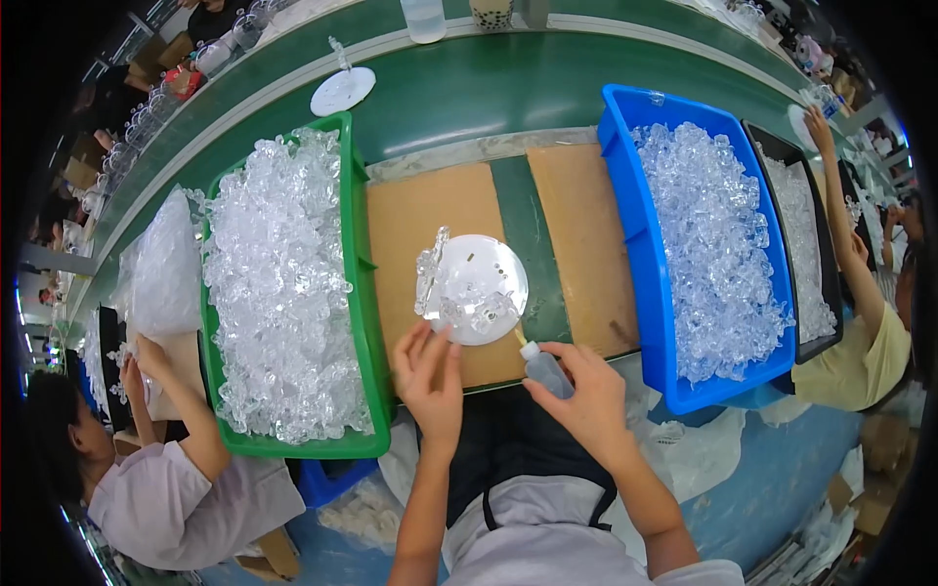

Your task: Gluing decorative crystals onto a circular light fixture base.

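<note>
My right hand [586, 396] grips a small translucent squeeze bottle [547, 369], its narrow yellowish tip pointing at the near right rim of a round white plate [503, 256]. Several clear plastic pieces [479, 311] lie on that plate, and a taller clear piece [427, 273] stands at its left edge. Just off the near left rim is my left hand [430, 386]; its fingers are loosely bent and apart, and I see nothing held in them. Brown cardboard sheets [396, 215] lie on the green tabletop beneath the plate.
A green bin [358, 293] heaped with clear pieces flanks me on the left, a blue bin [640, 264] on the right. Beyond it is a black tray [816, 342]. Another white plate [342, 93] sits farther back. Co-workers [186, 488] work on both sides.
</note>
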The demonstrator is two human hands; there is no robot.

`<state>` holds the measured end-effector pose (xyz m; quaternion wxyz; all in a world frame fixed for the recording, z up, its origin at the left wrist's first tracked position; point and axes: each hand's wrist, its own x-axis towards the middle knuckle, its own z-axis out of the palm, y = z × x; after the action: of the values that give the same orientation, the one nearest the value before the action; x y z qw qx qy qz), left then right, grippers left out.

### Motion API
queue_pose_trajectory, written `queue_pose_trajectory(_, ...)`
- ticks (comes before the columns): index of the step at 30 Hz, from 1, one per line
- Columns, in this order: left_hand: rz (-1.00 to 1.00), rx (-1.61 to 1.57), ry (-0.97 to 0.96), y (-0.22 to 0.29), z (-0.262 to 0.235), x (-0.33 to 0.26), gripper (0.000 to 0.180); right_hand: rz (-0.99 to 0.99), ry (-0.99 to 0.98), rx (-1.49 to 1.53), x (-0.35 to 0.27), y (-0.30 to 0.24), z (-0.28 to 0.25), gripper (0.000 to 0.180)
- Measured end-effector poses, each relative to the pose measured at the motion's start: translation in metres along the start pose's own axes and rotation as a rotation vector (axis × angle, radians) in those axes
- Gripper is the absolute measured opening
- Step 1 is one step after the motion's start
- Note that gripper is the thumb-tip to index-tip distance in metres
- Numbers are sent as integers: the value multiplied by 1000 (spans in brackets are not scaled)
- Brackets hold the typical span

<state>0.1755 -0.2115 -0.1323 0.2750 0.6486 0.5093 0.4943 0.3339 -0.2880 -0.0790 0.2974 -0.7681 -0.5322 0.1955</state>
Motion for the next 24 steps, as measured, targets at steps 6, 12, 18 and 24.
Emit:
queue_pose_trajectory(6, -52, 33, -110, -2, 5, 33, 35, -61, -48, 129, -1, -16, 24, 33)
queue_pose_trajectory(12, -68, 0, -155, -7, 2, 39, 36, -88, -38, 114, 10, -25, 38, 29)
queue_pose_trajectory(18, -67, 22, -155, -5, 1, 41, 36, -95, -56, 93, 14, -27, 40, 27)
queue_pose_trajectory(24, -79, 39, -164, -3, 2, 42, 36, -97, -59, 78, 16, -26, 41, 27)
